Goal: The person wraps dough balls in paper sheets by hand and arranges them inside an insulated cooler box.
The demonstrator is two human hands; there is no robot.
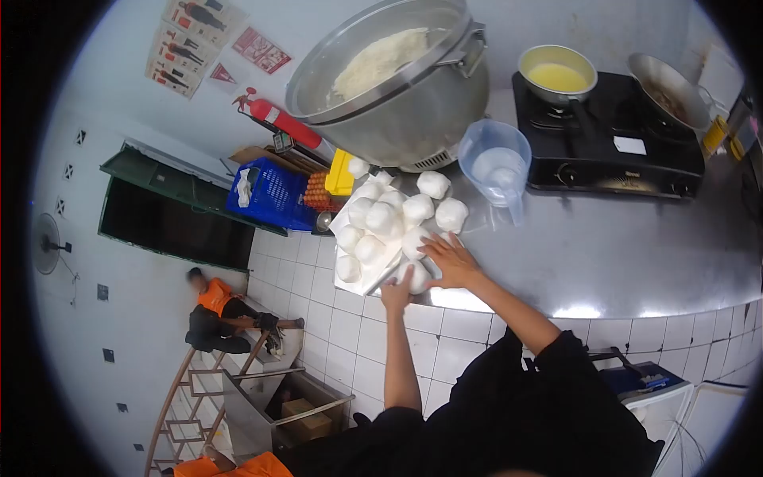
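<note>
Many round white wrapped balls (380,216) are heaped on a white sheet (372,277) at the left end of the steel counter. My left hand (396,294) touches the near side of a white ball (415,276) at the counter's front edge, its fingers apart. From the right, my right hand (450,264) reaches over that ball and the one behind it (414,242), its fingers spread. A few more balls (451,215) lie on the bare steel beside the sheet.
Behind the balls stands a large rice cooker (397,111). A clear pitcher (494,163) is beside it, then a black stove (612,151) with two pans. Blue crate (270,195) and egg trays (318,192) lie left. Two people in orange are at the lower left.
</note>
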